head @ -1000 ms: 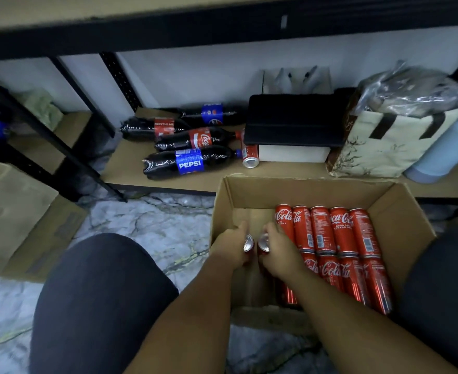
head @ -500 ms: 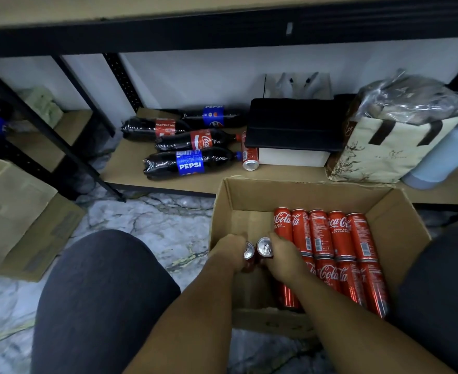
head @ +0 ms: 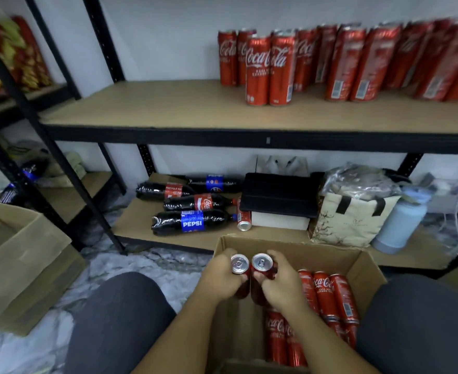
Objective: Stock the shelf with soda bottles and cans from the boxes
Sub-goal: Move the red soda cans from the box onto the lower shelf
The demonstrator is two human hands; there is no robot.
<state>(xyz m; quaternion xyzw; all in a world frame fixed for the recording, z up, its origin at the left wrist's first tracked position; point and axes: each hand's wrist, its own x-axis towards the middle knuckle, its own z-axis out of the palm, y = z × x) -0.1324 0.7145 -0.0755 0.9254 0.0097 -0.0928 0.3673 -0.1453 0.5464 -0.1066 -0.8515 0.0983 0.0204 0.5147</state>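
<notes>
- You hold two slim red aluminium soda cans upright and touching, silver tops up, above the open brown cardboard box — one per hand, probably to shelve both in one trip.
- Your left hand wraps one can and your right hand the other — fingers curled tight.
- The tan wooden shelf board has room beside its row of standing red cans.

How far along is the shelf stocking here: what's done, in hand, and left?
Done: many Coca-Cola cans stand upright on the upper shelf. In hand: the left hand grips a can and the right hand a second can, above the box. Left: several more cans lie in the box; bottles lie on the bottom shelf.
</notes>
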